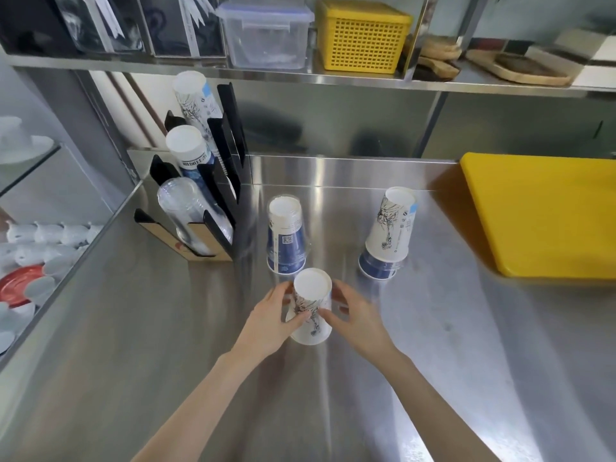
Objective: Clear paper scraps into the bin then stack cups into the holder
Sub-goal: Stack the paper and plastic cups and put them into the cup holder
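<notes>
An upside-down white paper cup with a line drawing [312, 295] stands on the steel counter [166, 328] near the middle. My left hand [275, 316] grips its left side and my right hand [355, 316] grips its right side. Just behind it stands a blue and white inverted cup stack [286, 236]. To the right, a white drawn cup sits over blue cups in another inverted stack [388, 233]. The black cup holder [221, 181] at the back left carries a clear plastic cup stack [190, 211], a blue cup stack [186, 146] and a white drawn cup stack [193, 95].
A yellow cutting board [540, 211] lies at the right. The shelf above holds a yellow basket [361, 36] and a clear lidded box [265, 33]. Past the counter's left edge, lower down, are white dishes and a red plate [20, 285].
</notes>
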Demonstrator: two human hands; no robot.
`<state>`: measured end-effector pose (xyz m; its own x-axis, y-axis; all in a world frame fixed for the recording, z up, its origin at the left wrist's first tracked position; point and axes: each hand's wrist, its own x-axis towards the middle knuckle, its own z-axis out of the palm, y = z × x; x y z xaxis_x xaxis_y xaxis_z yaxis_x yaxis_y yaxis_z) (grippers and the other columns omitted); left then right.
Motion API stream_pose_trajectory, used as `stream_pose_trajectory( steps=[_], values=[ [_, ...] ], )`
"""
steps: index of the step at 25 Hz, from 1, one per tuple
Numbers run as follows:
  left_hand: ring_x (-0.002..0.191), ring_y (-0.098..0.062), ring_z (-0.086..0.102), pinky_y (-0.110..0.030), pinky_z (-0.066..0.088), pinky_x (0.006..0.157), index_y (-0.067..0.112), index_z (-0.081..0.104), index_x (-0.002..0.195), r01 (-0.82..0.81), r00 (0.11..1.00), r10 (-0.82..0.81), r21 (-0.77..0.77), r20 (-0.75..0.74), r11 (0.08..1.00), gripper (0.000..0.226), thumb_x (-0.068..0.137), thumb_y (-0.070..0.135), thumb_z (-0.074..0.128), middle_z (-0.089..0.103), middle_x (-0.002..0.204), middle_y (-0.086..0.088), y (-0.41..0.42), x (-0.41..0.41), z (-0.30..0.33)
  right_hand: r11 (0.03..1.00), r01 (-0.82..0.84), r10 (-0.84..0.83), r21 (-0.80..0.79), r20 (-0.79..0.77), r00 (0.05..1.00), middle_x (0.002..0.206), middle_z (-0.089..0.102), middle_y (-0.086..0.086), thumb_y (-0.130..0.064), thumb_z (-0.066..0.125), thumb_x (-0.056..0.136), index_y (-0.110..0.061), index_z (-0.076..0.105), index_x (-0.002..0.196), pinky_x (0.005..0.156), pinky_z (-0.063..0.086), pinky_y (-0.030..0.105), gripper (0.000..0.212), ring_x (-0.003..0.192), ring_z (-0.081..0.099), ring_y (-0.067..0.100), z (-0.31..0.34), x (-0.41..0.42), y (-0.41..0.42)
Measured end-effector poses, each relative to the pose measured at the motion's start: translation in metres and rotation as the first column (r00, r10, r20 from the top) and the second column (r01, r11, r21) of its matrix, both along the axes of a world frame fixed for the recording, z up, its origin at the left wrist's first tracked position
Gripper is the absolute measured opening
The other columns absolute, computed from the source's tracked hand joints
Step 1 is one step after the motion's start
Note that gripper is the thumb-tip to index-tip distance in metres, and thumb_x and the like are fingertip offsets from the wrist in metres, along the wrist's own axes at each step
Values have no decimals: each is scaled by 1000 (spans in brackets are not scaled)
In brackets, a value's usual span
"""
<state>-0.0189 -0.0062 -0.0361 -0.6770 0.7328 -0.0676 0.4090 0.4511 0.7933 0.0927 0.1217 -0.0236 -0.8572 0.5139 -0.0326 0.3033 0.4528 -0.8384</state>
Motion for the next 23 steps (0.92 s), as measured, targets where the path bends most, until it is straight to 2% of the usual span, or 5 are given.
stream_pose_trajectory(
  steps=[4,8,14,19,23],
  values=[
    [128,-15,42,-36,35,107,27,26,136,158,987,-160,-89,-14,983,73,76,40,65,41,140,4,3,-13,10,998,-5,2,65,42,999,130,55,3,-25,60,84,-16,41,131,96,37,20,52,119,51,14,2,6,14],
    [129,-15,40,-34,33,106,28,24,138,193,974,-206,-138,-94,972,72,78,53,53,37,145,3,24,-28,35,977,191,-191,95,-13,982,126,57,-1,-24,58,85,-16,46,128,89,33,14,45,117,52,16,11,20,44],
    [122,-20,45,-38,37,101,24,28,137,282,902,-320,-166,-290,945,61,84,46,50,40,142,-2,90,-36,80,925,369,-371,93,17,928,139,46,8,-26,59,84,-16,38,133,98,41,34,54,121,48,24,15,28,96],
    [127,-22,43,-41,40,99,23,26,138,266,858,-317,-178,-405,947,63,84,42,52,37,145,-2,158,-30,98,901,416,-416,121,-28,909,136,47,9,-26,64,81,-18,35,133,84,32,23,60,120,47,24,13,13,129],
    [123,-21,45,-38,42,93,27,29,135,285,859,-330,-170,-392,943,61,82,40,57,41,141,1,197,-27,97,899,430,-427,82,-58,902,134,49,6,-26,65,79,-22,35,133,84,31,23,62,120,46,22,8,-2,153]
  ],
)
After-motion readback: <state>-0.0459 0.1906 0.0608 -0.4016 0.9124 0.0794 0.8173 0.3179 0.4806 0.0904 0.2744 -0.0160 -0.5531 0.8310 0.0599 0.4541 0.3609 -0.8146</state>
